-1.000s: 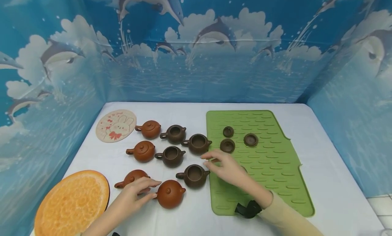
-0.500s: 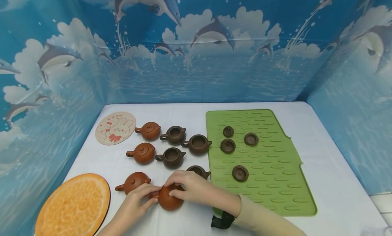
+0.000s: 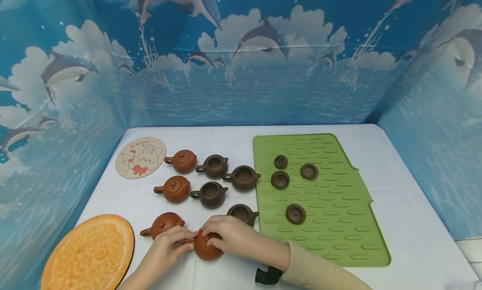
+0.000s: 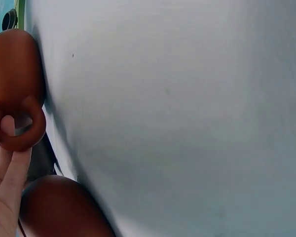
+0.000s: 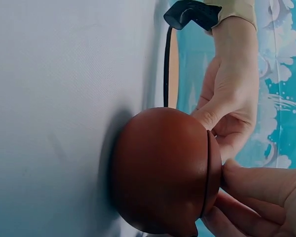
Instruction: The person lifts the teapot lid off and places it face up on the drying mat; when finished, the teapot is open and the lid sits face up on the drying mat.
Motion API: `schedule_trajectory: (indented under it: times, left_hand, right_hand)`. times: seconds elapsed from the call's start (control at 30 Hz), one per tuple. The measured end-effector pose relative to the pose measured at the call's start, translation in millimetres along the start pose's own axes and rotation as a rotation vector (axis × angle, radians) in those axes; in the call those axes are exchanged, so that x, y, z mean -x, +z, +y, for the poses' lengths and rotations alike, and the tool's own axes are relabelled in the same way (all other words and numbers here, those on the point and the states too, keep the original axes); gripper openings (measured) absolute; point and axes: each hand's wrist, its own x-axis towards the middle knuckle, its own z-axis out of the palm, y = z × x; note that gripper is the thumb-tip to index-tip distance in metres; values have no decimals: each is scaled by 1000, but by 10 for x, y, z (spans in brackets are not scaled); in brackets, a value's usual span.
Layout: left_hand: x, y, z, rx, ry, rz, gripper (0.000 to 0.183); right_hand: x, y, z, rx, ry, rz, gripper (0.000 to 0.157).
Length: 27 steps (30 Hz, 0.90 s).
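A reddish-brown clay teapot [image 3: 207, 253] stands on the white table near the front, between both hands. My left hand [image 3: 165, 249] pinches its looped handle [image 4: 38, 123], with fingertips around the loop in the left wrist view. From the right, my right hand [image 3: 230, 235] reaches over the pot and pinches the top of its lid [image 5: 215, 173]. In the right wrist view the lid sits on the pot's rim, a thin seam showing between them. The knob is mostly hidden by the fingers. Just behind my left hand stands another lidded reddish teapot [image 3: 165, 224].
Two more lidded reddish teapots, including this one [image 3: 176, 188], stand farther back. Several dark lidless teapots, one here [image 3: 211, 193], stand beside them. Several dark lids [image 3: 295, 214] lie on a green mat [image 3: 339, 223]. An orange round mat [image 3: 88, 252] and a bunny coaster [image 3: 141, 158] lie left.
My right hand has moved left from over the green mat to the front reddish teapot and taken hold of its lid. My left hand has closed on the handle, staying nearly in place.
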Motion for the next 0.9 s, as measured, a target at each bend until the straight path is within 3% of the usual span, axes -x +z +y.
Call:
schedule_trajectory:
  times: [0.23, 0.4, 0.57, 0.63, 0.8, 0.9]
  left_hand:
    - [-6, 4, -7, -30, 12, 4, 27]
    - [-9, 15, -15, -28, 11, -4, 25]
    - [-21, 22, -22, -28, 20, -1, 25]
    - [-21, 23, -23, -29, 18, 1, 25]
    - [-15, 15, -11, -35, -4, 3, 27]
    - [-19, 7, 9, -46, -55, -11, 30]
  right_hand:
    - [2, -2, 2, 44, -41, 21, 10]
    - [43, -22, 22, -22, -51, 50, 10]
    - [162, -136, 106, -203, -32, 140, 12]
    - [238, -204, 176, -341, 0, 171, 14]
    - [503, -461, 419, -701, 200, 216, 19]
    - [701, -649, 612, -786, 340, 274, 23]
